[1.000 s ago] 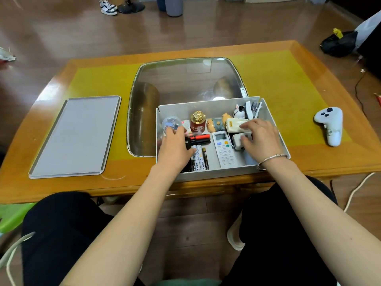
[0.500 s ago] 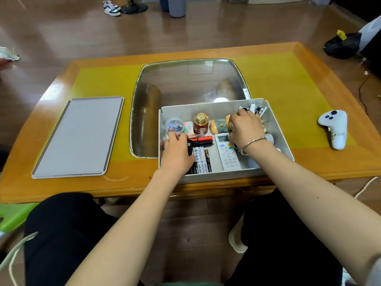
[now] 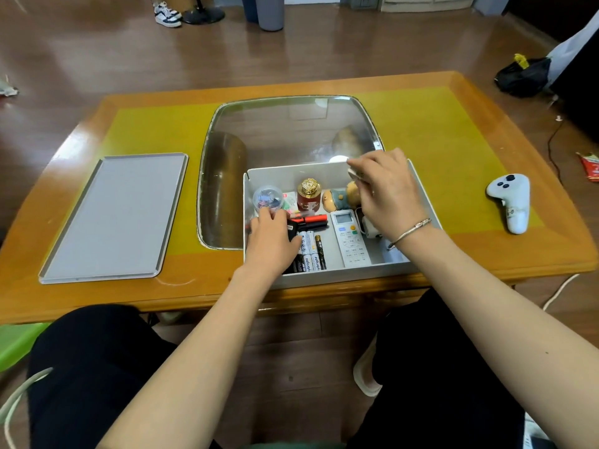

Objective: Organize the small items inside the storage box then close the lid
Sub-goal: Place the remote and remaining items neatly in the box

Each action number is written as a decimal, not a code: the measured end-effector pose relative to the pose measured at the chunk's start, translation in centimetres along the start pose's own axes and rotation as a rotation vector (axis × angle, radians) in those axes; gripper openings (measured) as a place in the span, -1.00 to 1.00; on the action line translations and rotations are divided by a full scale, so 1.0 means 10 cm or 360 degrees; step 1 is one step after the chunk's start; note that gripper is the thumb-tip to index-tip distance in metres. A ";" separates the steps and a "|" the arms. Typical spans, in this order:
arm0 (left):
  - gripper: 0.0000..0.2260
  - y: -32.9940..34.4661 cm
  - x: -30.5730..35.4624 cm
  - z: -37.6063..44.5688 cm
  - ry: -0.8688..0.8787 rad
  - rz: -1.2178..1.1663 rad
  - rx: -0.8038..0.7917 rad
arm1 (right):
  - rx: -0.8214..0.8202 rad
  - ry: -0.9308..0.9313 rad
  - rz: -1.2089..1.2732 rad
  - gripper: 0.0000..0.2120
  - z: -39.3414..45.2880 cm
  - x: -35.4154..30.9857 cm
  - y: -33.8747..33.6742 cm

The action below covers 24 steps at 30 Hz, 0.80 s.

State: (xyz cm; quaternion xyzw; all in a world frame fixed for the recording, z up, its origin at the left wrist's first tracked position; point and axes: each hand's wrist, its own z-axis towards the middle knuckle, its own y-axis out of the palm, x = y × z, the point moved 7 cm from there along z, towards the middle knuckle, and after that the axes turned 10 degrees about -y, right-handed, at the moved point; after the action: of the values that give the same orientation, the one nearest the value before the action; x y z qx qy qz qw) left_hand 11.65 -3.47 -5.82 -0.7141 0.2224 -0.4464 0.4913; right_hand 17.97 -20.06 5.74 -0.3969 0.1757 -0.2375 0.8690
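**Both hands in the open box, lid off to the left**

Table (image 3: 421,131): wood frame, yellow-green top, glass panel (image 3: 285,134) in the middle. Storage box (image 3: 337,277) sits at the near edge, right of centre, overlapping the glass panel's near-right corner. It is open.

Lid (image 3: 116,218): flat grey, lies on the table's left side, well apart from the box.

White controller (image 3: 512,205): on the table right of the box, not touching it.

Left hand (image 3: 272,241): inside the box's left part, palm down, fingers curled over the black items near the red marker (image 3: 311,218). Fingertips reach towards the clear round container (image 3: 267,199). Whether it actually grips anything can't be told.

Right hand (image 3: 389,192): over the box's far-right corner, raised above the contents, fingers bent and pinching a small pale object (image 3: 354,174); can't tell what it is. Metal bracelet (image 3: 408,233) on the wrist.

Box contents, back row left to right: clear round container, red jar with gold cap (image 3: 309,196), small figurine (image 3: 337,199). Front: batteries (image 3: 311,251) lying side by side, white remote (image 3: 350,241) just right of them, a small white device (image 3: 369,228) partly hidden under the right wrist.
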 end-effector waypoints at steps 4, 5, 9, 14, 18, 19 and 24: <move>-0.56 -0.15 0.12 -0.01 0.0159 -0.0312 0.0133 | -0.0015 0.0153 0.0366 -0.71 0.03 0.08 -0.09; -0.56 -0.20 0.18 -0.02 0.0228 -0.0459 0.0117 | -0.0032 0.0204 0.0482 -0.72 0.03 0.09 -0.08; -0.67 -0.30 0.43 -0.09 0.0511 -0.0815 -0.0096 | -0.0122 0.0418 0.0950 -0.72 -0.01 0.13 0.04; -0.91 -0.25 0.52 -0.10 0.0438 -0.1032 -0.0382 | -0.0143 0.0628 0.1285 -0.74 -0.09 0.15 0.25; -0.89 -0.13 0.30 0.00 0.0064 -0.0858 -0.0320 | -0.0312 0.0804 0.0872 -0.72 -0.23 0.35 0.40; -0.84 -0.12 0.25 0.03 -0.0014 -0.0813 -0.0279 | -0.0410 0.0834 0.0805 -0.75 -0.26 0.37 0.45; -0.75 0.02 0.29 0.02 -0.0128 -0.0665 -0.0350 | -0.0790 0.1004 0.0824 -0.88 -0.48 0.32 0.69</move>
State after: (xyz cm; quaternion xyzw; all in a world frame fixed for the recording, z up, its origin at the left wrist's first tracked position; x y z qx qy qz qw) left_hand 13.27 -5.67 -4.77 -0.8109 0.0974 -0.4828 0.3160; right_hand 20.17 -20.79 -3.00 -0.4443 0.5754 -0.0730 0.6828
